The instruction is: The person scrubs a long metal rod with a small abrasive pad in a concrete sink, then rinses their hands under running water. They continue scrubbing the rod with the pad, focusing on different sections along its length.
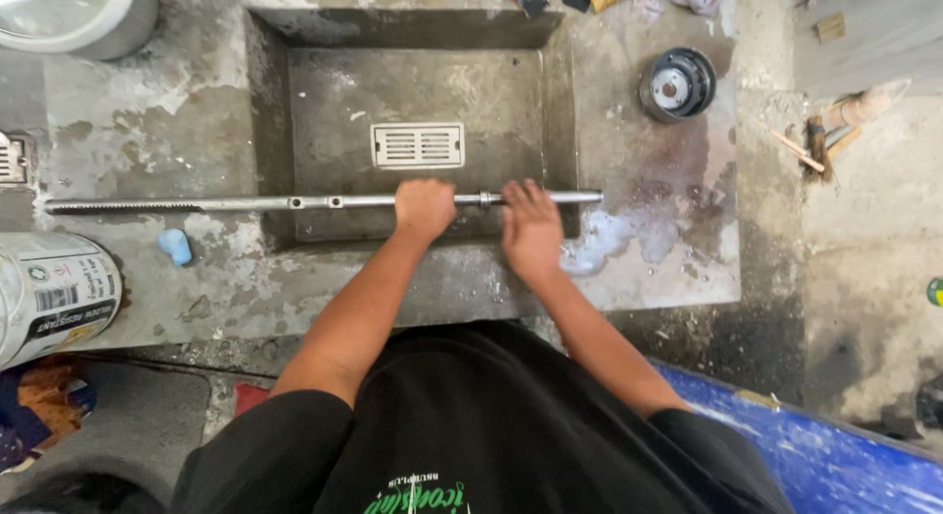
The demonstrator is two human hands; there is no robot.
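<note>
A long metal rod with a toothed left end lies across a sunken concrete basin, its two ends resting on the basin's rim. My left hand is closed around the rod near its middle. My right hand lies over the rod a little further right, fingers spread flat on it. The rod's right tip pokes out past my right hand.
A white slotted drain grate sits in the basin floor. A round black and metal part rests on the slab at right. A small blue piece and a white can lie at left. Brushes lie far right.
</note>
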